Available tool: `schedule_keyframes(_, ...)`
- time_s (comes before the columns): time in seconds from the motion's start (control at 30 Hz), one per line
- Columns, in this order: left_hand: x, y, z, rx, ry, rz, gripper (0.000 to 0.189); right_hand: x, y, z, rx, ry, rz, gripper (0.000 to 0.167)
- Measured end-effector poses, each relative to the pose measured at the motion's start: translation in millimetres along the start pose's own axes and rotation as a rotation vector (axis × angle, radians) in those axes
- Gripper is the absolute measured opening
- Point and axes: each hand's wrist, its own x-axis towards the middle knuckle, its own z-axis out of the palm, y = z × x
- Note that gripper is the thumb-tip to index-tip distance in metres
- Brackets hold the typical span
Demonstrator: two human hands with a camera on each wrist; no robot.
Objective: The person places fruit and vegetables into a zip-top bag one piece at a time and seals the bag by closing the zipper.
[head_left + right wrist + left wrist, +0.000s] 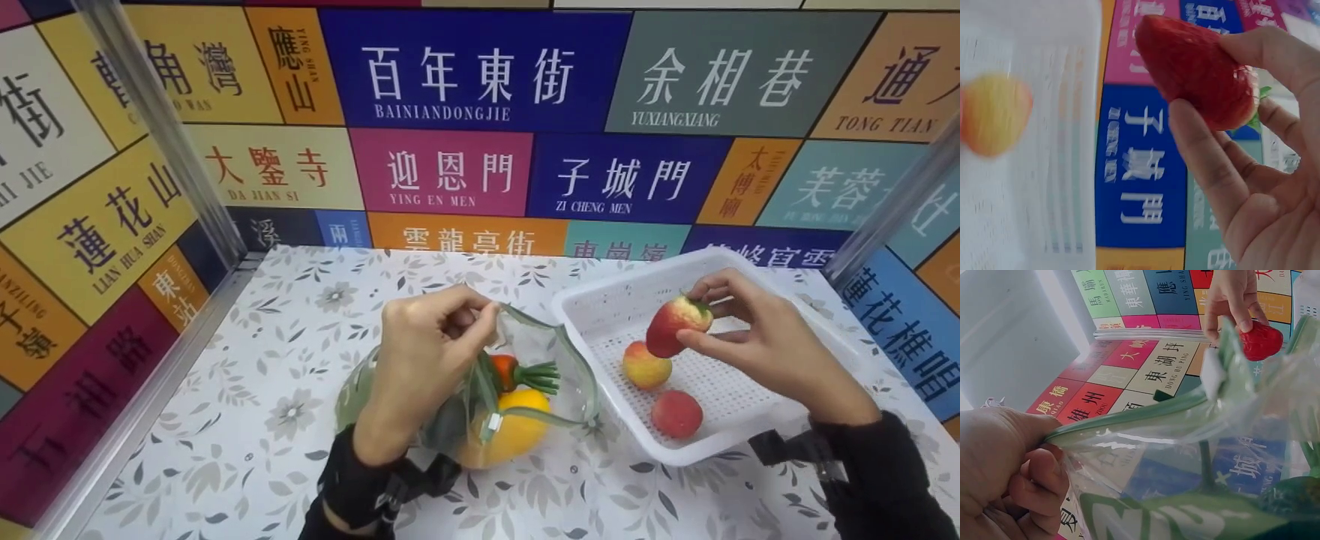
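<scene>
In the head view my right hand (765, 337) pinches a large red strawberry (670, 328) with a green leafy top, held above a white basket (675, 454). The right wrist view shows the strawberry (1202, 73) between thumb and fingers. My left hand (427, 360) pinches the green-edged rim of a clear zip bag (589, 367), whose mouth gapes toward the basket. Inside the bag are an orange carrot (504, 369) with green stalks, a yellow fruit (525, 420) and something dark green, partly hidden by the left hand. A white slider (495, 424) sits on the bag's edge.
A yellow-red apple (646, 365) and a pinkish-red peach-like fruit (677, 414) lie in the basket below the strawberry. The table (225, 442) has a white floral cover. Behind it stands a wall of coloured signs (480, 67), with clear posts at both sides.
</scene>
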Motion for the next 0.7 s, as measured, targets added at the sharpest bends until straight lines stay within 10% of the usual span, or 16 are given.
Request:
schedule_keyframes(0.4,-0.7,0.6,0.2,0.004,0.017,0.020,0.012,-14.2,-64,73,0.324,0.108,-0.395,0.050)
schedule_keyframes(0.7,-0.3,1.5,-0.6,0.016,0.004,0.004,0.011,-6.8,-82,119,0.272,0.063,-0.309,0.042)
